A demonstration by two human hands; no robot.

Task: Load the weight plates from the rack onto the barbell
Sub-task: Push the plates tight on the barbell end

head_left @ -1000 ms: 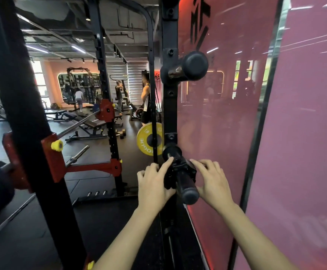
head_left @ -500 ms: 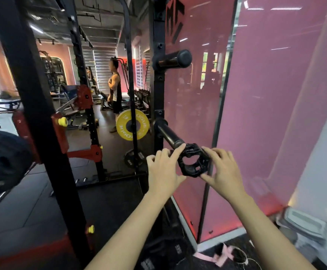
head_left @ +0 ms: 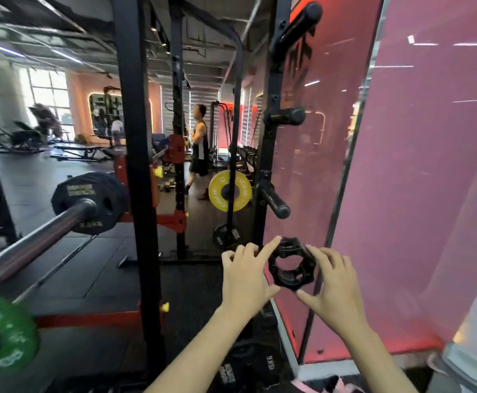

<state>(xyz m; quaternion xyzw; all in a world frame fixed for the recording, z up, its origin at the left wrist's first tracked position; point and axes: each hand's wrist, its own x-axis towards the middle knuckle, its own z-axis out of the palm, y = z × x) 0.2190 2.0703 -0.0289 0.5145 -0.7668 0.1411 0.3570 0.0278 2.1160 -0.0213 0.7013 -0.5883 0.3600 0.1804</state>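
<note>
Gym floor, black rack against pink wall. Barbell collar pinched between left hand and right hand, both grips curled on its rim. Probably light, rigid plastic. Barbell far left, black plate loaded.

Rack upright taken as landmark. Barbell sleeve is set left of it, with a plate loaded on the sleeve. A second plate is seen lower left. Right of the upright, a barbell collar is held between left hand and right hand. Storage pegs are mounted on a post further right, above the collar. A plate hangs behind, left of that post.
</note>
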